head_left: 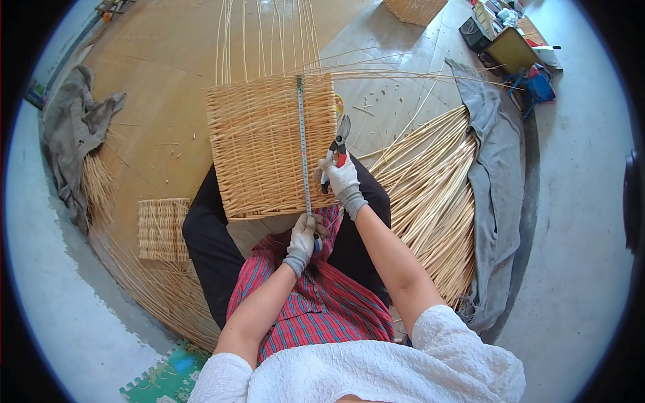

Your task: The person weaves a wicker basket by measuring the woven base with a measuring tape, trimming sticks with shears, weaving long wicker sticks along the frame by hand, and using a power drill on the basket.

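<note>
A woven wicker panel (262, 141) lies tilted across my knees, with long unwoven canes (269, 40) sticking out past its far edge. Along its right part runs an extended tape measure (302, 127), reaching from the near edge to the far one. My gloved left hand (304, 238) is closed on the tape measure's case at the near edge, and the case is mostly hidden by the fingers. In my gloved right hand (342, 178) is a pair of pruning shears (341, 138) with red and dark handles, blades pointing away from me, beside the panel's right edge.
On the right, a large bundle of peeled canes (430, 208) lies partly under a grey cloth (497, 174). To the left are a smaller woven piece (163, 228), more canes and another grey cloth (74, 127). A wicker basket (416, 9) stands at the far side; cut bits litter the floor.
</note>
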{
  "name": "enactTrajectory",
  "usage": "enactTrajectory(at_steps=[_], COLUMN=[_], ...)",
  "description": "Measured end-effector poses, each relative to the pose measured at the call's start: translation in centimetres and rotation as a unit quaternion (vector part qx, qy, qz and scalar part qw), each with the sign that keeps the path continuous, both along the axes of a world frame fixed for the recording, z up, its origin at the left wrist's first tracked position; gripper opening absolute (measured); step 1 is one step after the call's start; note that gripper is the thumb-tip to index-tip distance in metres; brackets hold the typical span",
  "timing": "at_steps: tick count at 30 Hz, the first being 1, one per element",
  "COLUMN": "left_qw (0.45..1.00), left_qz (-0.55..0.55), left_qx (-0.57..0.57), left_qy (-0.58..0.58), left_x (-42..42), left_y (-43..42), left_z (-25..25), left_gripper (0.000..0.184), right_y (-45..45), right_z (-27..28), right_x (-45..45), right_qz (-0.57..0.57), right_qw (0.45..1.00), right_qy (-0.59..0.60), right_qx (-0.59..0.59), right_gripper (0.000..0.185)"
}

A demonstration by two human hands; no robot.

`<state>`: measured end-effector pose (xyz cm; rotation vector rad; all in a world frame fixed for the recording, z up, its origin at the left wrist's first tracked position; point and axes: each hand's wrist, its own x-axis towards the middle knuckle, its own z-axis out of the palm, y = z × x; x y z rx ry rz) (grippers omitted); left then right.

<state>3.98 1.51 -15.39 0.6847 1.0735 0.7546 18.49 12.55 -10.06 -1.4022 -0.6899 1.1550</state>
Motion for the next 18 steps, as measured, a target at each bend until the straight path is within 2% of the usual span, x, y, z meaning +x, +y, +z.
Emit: enactTrajectory(at_steps=[2,4,11,13,14,15,17,18], left_qw=[0.999,0.999,0.999,0.998,0.998,0.997,0.998,0.998], left_qz=[0.021,0.027,0.029,0.021,0.014,0.013,0.021,0.026], left_qx=[0.001,-0.007,-0.021,-0.031,-0.041,-0.05,-0.029,-0.02], left_qy=[-0.031,-0.035,-0.039,-0.044,-0.05,-0.05,-0.059,-0.054], left_x=[0.2,0.3,0.5,0.5,0.7,0.9,1.1,1.3], left_y=[-0.1,-0.2,0.2,0.2,0.1,-0.1,-0.4,-0.2], left_z=[0.0,0.6,1.1,2.8,3.4,3.2,2.4,1.9], left_gripper=[0.027,0.027,0.029,0.029,0.03,0.03,0.029,0.03], right_y=[0.1,0.2,0.2,0.5,0.7,0.7,0.5,0.4], right_z=[0.1,-0.7,-0.6,-1.7,-2.5,-2.6,-2.2,-1.5], right_x=[-0.1,0.0,-0.1,0.4,0.7,0.9,0.9,0.9], right_qz=[-0.001,0.004,-0.006,0.011,0.014,0.013,0.023,0.034], right_qw=[1.0,0.999,0.999,1.0,0.998,0.997,0.993,0.993], right_qy=[-0.007,0.029,0.042,0.0,-0.055,-0.056,-0.112,-0.117], right_qx=[0.004,0.015,0.001,0.004,-0.033,-0.042,0.031,0.005], right_gripper=[0.034,0.035,0.032,0.033,0.049,0.049,0.049,0.053])
